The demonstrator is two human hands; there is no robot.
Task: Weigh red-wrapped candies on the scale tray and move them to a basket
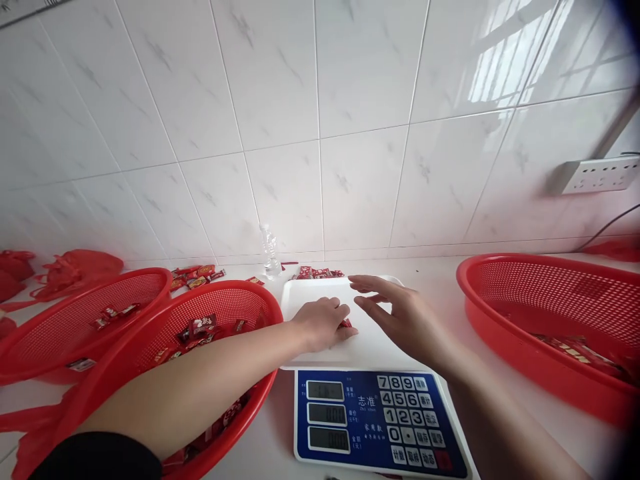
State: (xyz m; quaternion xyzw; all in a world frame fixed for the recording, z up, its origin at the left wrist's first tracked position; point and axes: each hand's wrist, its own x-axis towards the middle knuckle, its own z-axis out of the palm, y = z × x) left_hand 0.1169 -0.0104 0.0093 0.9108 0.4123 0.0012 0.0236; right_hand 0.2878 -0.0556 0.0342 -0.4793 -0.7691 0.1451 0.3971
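Over the white tray of a digital scale, my left hand is closed around a small red wrapped candy, most of it hidden by the fingers. To its right hovers my right hand, fingers apart and stretched toward the left, holding nothing. Below the tray is the scale's blue panel with three displays and a keypad. My left forearm reaches across a red plastic basket that contains several wrapped candies.
Another red basket stands at far left, with red bags behind it. At right is a large red basket. Loose candies and a clear bottle lie near the tiled wall. A power strip hangs at right.
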